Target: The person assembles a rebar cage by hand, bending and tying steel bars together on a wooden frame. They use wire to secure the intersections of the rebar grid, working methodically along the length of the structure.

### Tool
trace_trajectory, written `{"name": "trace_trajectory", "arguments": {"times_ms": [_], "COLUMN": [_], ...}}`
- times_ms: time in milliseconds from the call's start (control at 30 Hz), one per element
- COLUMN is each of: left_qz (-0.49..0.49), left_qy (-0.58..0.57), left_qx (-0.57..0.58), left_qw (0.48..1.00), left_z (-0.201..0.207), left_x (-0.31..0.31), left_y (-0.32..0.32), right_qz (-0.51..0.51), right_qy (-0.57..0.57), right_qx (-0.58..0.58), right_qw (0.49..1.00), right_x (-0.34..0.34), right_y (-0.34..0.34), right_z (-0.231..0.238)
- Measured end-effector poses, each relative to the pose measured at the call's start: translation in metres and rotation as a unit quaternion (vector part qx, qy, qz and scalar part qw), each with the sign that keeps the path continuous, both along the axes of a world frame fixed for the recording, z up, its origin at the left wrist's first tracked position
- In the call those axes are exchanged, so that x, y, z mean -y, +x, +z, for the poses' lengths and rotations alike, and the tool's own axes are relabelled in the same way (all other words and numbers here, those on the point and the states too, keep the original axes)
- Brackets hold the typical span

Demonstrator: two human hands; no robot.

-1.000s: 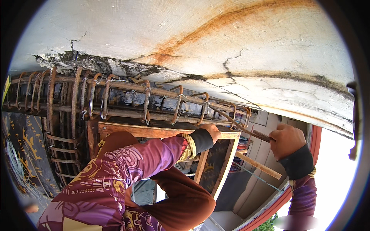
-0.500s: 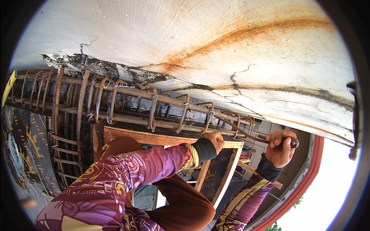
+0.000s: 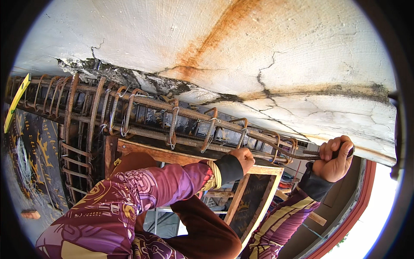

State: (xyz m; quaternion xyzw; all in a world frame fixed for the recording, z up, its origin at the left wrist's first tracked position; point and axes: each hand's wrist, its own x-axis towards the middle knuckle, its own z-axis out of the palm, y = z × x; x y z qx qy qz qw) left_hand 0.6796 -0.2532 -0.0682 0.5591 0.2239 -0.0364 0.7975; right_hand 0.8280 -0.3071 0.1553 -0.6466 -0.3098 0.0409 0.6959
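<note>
A rusty rebar cage (image 3: pixel 142 116) of long bars and tied stirrups runs under a cracked, rust-stained concrete ceiling (image 3: pixel 241 52). My left hand (image 3: pixel 243 159), in a purple patterned sleeve, grips a lower long bar of the cage near its right end. Further right, my right hand (image 3: pixel 334 157) is closed around the dark handle of a metal hook tool (image 3: pixel 302 152), whose thin shaft reaches left to a stirrup at the cage's end.
A wooden frame (image 3: pixel 254 190) stands below the cage. More stirrups (image 3: pixel 77 159) hang down at the left beside a dark patterned panel (image 3: pixel 34 151). A yellow strip (image 3: pixel 15 103) shows at far left. A red edge (image 3: pixel 358 211) curves at lower right.
The view has shifted slightly. My right hand rose from lower right up to the cage's end and now holds the tool against it. The left hand stays on the bar.
</note>
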Motion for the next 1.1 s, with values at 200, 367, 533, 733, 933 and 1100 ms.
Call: {"name": "trace_trajectory", "arguments": {"times_ms": [200, 367, 533, 733, 933, 1100], "left_qz": [-0.007, -0.028, -0.030, -0.017, 0.002, -0.092], "left_qy": [0.021, 0.021, 0.041, 0.039, -0.149, -0.226], "left_qx": [0.012, -0.020, -0.018, -0.018, -0.059, -0.076], "left_qw": [1.000, 0.999, 0.999, 0.999, 0.987, 0.967], "left_z": [0.002, 0.001, 0.003, -0.009, -0.026, -0.010], "left_x": [0.003, -0.012, -0.004, 0.004, 0.020, 0.020], "left_y": [0.002, 0.000, 0.000, 0.001, 0.014, 0.010], "right_qz": [-0.214, -0.253, -0.446, -0.567, -0.421, 0.011], "right_qy": [-0.018, 0.009, 0.057, 0.022, 0.086, 0.043], "right_qx": [-0.026, -0.051, -0.144, -0.200, -0.143, -0.119], "right_qw": [0.976, 0.966, 0.882, 0.799, 0.892, 0.992], "right_x": [-0.014, 0.014, 0.119, 0.141, 0.087, 0.100], "right_y": [0.025, 0.052, 0.053, 0.030, -0.009, -0.017], "right_z": [0.009, -0.006, -0.039, -0.058, -0.015, -0.005]}}
